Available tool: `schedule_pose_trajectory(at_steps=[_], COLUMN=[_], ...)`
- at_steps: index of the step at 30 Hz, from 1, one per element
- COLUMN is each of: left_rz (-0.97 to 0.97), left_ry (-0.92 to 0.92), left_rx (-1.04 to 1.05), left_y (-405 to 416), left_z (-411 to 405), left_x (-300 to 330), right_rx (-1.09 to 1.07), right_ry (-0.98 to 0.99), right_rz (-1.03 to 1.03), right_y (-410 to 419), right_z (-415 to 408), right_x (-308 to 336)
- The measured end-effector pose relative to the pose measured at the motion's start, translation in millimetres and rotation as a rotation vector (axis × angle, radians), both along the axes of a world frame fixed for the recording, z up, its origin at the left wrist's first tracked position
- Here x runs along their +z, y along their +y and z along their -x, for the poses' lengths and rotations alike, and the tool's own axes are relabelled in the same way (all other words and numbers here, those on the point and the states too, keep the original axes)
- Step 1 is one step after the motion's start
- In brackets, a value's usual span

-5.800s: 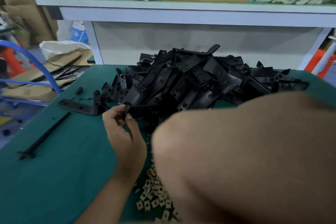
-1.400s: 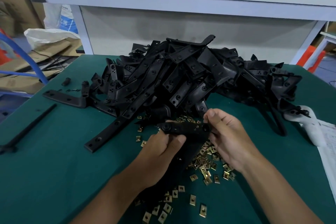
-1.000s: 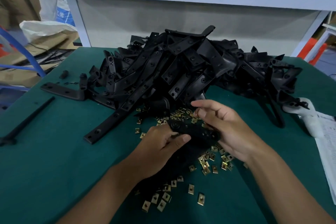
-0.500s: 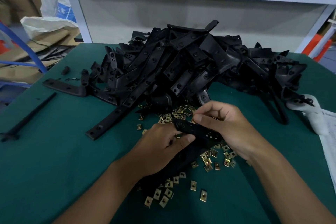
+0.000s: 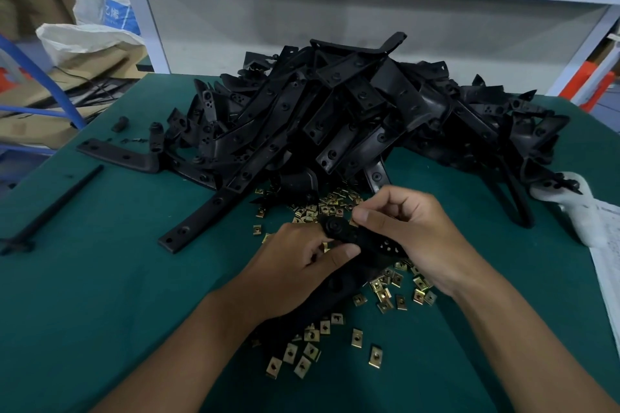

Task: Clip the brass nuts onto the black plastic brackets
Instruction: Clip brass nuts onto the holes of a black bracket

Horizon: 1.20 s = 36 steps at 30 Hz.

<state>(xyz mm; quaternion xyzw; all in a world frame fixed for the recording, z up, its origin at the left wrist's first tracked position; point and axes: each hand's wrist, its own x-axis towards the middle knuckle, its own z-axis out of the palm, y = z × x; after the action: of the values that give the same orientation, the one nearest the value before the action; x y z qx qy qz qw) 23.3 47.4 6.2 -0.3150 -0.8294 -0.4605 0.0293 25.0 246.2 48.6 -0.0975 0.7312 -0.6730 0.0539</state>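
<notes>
Head view showed the left hand (image 5: pixel 295 265) gripping a black bracket (image 5: pixel 360 238) low over the green table (image 5: pixel 100 278), while the right hand (image 5: pixel 412 231) pinched at its far end, thumb and forefinger pressed together; whether a nut sat between them I couldn't tell. Loose brass nuts (image 5: pixel 385 292) lay scattered beneath. A skewed push might spring a nut loose into that scatter, or the bracket could twist in the left grip.

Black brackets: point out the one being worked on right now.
The black bracket gripped by the left hand and right hand, above the brass nuts; the others lie untouched in the pile.
</notes>
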Motion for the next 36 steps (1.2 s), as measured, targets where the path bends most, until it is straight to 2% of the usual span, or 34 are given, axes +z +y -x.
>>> schedule_pose_trajectory(at_steps=[12, 14, 18, 23, 30, 36], left_rz=[-0.038, -0.038, -0.141, -0.162, -0.14, -0.11], left_ry=[-0.063, -0.049, -0.072, -0.091, -0.041, 0.006], left_rx=[0.027, 0.041, 0.077, 0.079, 0.121, 0.114], left_y=[-3, -2, -2, 0, -3, -1], left_z=[-2, -3, 0, 1, 3, 2], left_x=[7, 7, 5, 5, 3, 3], right_rx=[0.043, 0.072, 0.052, 0.059, -0.077, -0.039], right_ry=[0.022, -0.025, -0.182, -0.198, -0.233, -0.189], right_rz=[-0.049, 0.016, 0.272, 0.362, 0.442, 0.482], right_y=[-1, 0, 4, 9, 10, 11], right_z=[0, 3, 8, 13, 14, 14], right_x=[-2, -5, -11, -11, -8, -8])
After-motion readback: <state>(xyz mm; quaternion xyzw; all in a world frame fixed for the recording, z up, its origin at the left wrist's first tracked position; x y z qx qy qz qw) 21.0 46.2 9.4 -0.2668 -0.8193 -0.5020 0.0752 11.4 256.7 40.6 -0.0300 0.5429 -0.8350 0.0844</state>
